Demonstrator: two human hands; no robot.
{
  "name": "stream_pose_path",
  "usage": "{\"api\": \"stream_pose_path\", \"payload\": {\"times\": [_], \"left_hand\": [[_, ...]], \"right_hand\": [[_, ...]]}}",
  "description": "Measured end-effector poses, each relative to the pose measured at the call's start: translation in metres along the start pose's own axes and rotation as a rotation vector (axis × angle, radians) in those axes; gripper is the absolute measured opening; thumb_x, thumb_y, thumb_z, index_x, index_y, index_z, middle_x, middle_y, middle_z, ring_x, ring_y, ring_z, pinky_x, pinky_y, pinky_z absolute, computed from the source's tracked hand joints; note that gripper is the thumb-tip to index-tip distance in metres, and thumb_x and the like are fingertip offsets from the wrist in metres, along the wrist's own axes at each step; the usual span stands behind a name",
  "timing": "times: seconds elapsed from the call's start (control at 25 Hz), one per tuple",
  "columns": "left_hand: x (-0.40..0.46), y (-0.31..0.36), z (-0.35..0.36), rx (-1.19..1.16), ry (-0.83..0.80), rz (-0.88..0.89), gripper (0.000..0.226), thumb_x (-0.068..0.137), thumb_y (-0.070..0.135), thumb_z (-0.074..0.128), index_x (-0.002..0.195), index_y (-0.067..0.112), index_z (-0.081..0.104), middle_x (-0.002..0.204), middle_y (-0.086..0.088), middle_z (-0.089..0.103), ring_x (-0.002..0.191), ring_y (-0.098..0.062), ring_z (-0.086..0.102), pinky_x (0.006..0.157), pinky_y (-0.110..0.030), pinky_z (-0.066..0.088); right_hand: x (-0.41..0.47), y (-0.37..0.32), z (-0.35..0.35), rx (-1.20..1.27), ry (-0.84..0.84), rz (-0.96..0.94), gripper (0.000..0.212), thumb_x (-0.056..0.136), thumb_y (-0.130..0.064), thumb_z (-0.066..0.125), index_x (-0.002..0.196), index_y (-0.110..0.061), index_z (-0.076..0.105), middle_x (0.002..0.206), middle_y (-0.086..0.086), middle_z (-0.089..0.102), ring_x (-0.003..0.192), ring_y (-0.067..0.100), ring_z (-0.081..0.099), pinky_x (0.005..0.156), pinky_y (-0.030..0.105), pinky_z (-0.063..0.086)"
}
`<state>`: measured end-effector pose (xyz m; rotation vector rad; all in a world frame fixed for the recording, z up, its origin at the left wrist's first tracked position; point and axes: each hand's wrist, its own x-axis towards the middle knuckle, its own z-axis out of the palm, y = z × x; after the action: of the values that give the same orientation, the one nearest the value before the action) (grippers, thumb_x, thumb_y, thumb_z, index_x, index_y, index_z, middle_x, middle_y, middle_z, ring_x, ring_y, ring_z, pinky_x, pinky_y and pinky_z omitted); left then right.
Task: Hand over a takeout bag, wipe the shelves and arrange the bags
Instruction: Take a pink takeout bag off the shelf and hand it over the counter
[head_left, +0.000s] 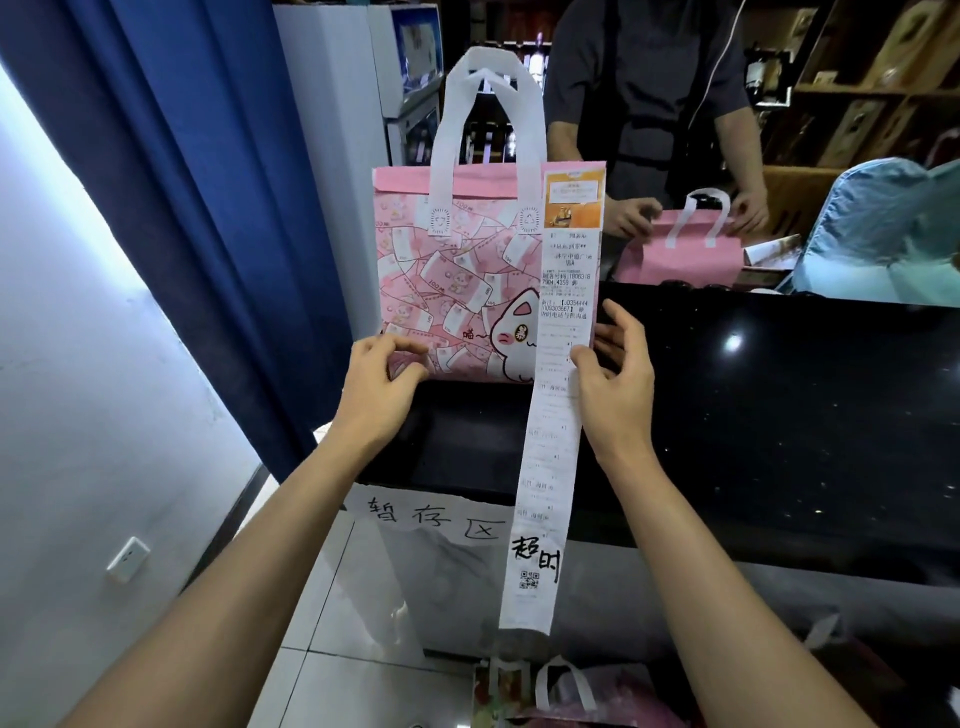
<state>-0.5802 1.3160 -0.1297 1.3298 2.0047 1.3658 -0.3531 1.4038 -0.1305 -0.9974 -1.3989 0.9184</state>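
Observation:
A pink takeout bag (457, 280) with white handles and a cat print stands upright on the left end of the black shelf top (753, 415). A long white receipt (550, 441) hangs from its upper right corner down past the shelf's front edge. My left hand (384, 379) pinches the bag's lower left corner. My right hand (615, 374) sits at the bag's lower right, thumb on the receipt's edge, fingers spread and relaxed. Across the counter a person's hands (634, 215) hold a second pink bag (685, 254).
A blue curtain (208, 208) hangs at the left beside a white wall. A light blue bag (883, 228) sits at the far right. Below the shelf lie a handwritten paper label (431, 514) and another pink bag (561, 696). Wooden shelving fills the background right.

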Motion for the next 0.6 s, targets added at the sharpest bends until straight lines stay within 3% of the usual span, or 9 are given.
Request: {"api": "stream_pose_path", "payload": {"times": [0.28, 0.36, 0.48, 0.6], "left_hand": [[-0.003, 0.009, -0.006, 0.023, 0.067, 0.044, 0.020, 0.087, 0.012, 0.062, 0.102, 0.021, 0.070, 0.131, -0.001, 0.044, 0.122, -0.009, 0.045, 0.106, -0.024, 0.036], [0.000, 0.010, -0.007, 0.023, 0.076, 0.040, 0.020, 0.086, 0.012, 0.062, 0.102, 0.021, 0.071, 0.132, -0.002, 0.045, 0.125, -0.009, 0.042, 0.108, -0.027, 0.035], [0.002, 0.012, -0.008, 0.007, 0.074, 0.048, 0.021, 0.085, 0.014, 0.061, 0.099, 0.026, 0.071, 0.130, -0.001, 0.049, 0.120, -0.004, 0.043, 0.104, -0.023, 0.033], [0.003, 0.012, -0.007, -0.005, 0.070, 0.049, 0.022, 0.084, 0.015, 0.061, 0.096, 0.029, 0.071, 0.128, 0.001, 0.051, 0.121, -0.008, 0.046, 0.105, -0.027, 0.036]], "right_hand": [[-0.001, 0.000, -0.001, -0.050, -0.014, 0.030, 0.038, 0.092, -0.023, 0.065, 0.129, -0.028, 0.063, 0.119, -0.010, 0.054, 0.102, -0.011, 0.058, 0.079, 0.002, 0.045], [-0.001, -0.001, 0.000, -0.056, -0.028, 0.046, 0.038, 0.092, -0.025, 0.065, 0.129, -0.028, 0.062, 0.122, -0.009, 0.057, 0.106, -0.009, 0.059, 0.088, 0.011, 0.049], [0.002, 0.000, 0.002, -0.058, -0.061, 0.079, 0.041, 0.093, -0.029, 0.065, 0.133, -0.027, 0.057, 0.129, -0.004, 0.061, 0.118, 0.008, 0.061, 0.101, 0.037, 0.053], [0.004, 0.001, 0.003, -0.069, -0.062, 0.080, 0.043, 0.092, -0.033, 0.065, 0.134, -0.028, 0.056, 0.131, -0.003, 0.062, 0.121, 0.012, 0.061, 0.103, 0.043, 0.052]]}}
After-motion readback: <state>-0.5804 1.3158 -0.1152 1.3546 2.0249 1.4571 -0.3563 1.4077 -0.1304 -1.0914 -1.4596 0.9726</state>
